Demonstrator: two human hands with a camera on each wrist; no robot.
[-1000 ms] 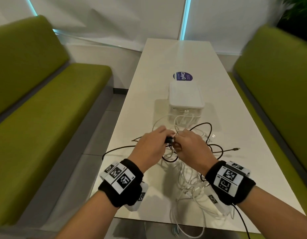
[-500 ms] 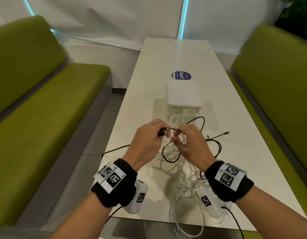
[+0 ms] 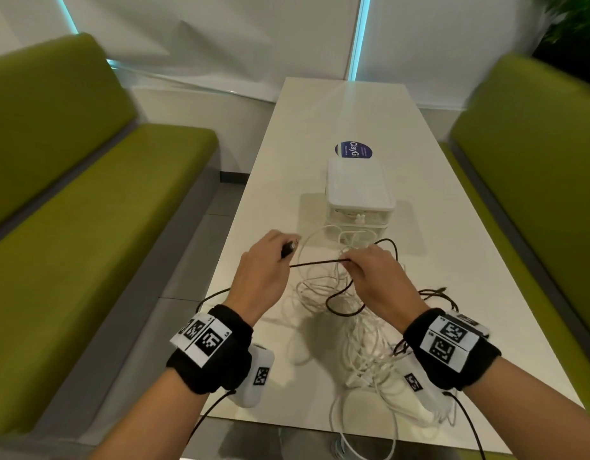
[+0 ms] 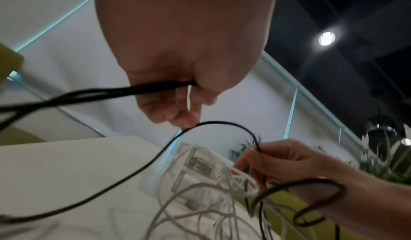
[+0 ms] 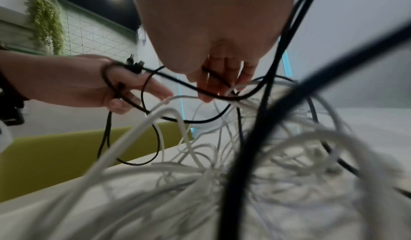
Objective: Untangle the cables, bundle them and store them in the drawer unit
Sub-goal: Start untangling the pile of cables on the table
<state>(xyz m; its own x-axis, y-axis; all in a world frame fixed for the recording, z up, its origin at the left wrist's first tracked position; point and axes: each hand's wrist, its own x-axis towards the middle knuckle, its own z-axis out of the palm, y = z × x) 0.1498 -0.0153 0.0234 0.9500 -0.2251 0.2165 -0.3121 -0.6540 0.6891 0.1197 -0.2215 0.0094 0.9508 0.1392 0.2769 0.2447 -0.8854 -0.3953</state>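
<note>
A: Where's the black cable?
B: Stretched between both hands above the white cables on the table; left hand grips its plug end, right hand pinches it further along
A: The drawer unit?
B: Just beyond the tangle; its drawers look closed, though that's blurry

A long white table runs between two green upholstered benches toward white blinds edged with cyan light, beneath a dark ceiling with a round lamp.
</note>
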